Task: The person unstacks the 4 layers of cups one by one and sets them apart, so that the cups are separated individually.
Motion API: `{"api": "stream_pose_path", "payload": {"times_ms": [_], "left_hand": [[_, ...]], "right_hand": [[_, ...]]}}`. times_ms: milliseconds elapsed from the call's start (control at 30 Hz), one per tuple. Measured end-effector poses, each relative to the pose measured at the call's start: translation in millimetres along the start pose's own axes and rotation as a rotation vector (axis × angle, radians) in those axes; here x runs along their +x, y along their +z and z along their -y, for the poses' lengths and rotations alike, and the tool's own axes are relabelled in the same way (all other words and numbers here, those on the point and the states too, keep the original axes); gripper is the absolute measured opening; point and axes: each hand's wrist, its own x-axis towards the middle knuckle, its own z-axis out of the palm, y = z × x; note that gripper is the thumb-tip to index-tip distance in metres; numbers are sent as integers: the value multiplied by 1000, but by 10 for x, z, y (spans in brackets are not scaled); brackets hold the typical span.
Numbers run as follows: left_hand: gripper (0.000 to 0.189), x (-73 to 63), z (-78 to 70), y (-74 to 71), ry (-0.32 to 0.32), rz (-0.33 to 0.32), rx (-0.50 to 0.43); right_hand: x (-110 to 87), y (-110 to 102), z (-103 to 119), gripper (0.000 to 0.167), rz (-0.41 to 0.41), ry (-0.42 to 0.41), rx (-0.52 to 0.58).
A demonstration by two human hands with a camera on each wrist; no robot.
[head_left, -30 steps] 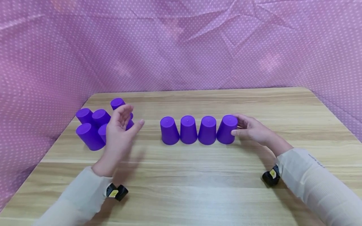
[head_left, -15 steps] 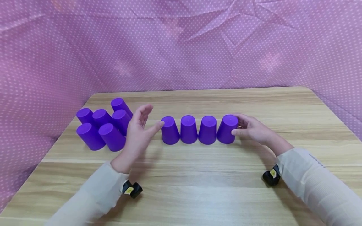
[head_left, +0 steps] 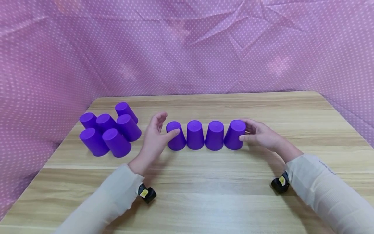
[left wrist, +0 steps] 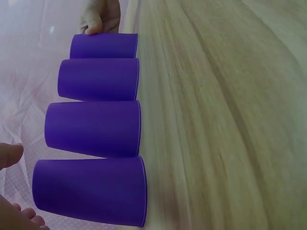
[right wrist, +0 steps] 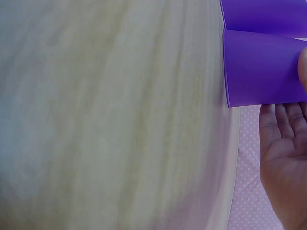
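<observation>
Several purple cups stand upside down in a row at the middle of the table. Beside the leftmost cup (head_left: 177, 141) is my left hand (head_left: 154, 138), thumb apart from the fingers. In the head view its thumb overlaps that cup's front; the left wrist view shows the thumb (left wrist: 10, 155) short of the cup (left wrist: 91, 191). At the other end of the row, my right hand (head_left: 261, 135) holds the rightmost cup (head_left: 233, 136), thumb in front and fingers at its far side. The right wrist view shows that cup (right wrist: 264, 69) against the fingers, its top cut off by the frame.
More purple cups (head_left: 117, 143) stand upside down in a loose cluster at the table's left. The wooden table (head_left: 216, 195) ends at a polka-dot pink cloth (head_left: 187, 48) behind and at the sides. A small black camera sits on each wrist.
My left hand has moved right, from over the cluster of cups to the left end of the row. My right hand stays at the rightmost cup.
</observation>
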Motion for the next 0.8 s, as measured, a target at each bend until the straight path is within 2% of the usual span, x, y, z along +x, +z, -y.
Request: {"api": "stream_pose_path", "payload": {"times_ms": [267, 567, 800], "left_hand": [[69, 61, 50, 62, -72, 12, 26], [64, 72, 94, 108, -66, 1, -26], [67, 69, 129, 116, -85, 13, -50]], "right_hand": [[3, -2, -4, 56, -2, 4, -1], [3, -7, -7, 55, -1, -6, 4], [1, -8, -9, 56, 3, -7, 1]]}}
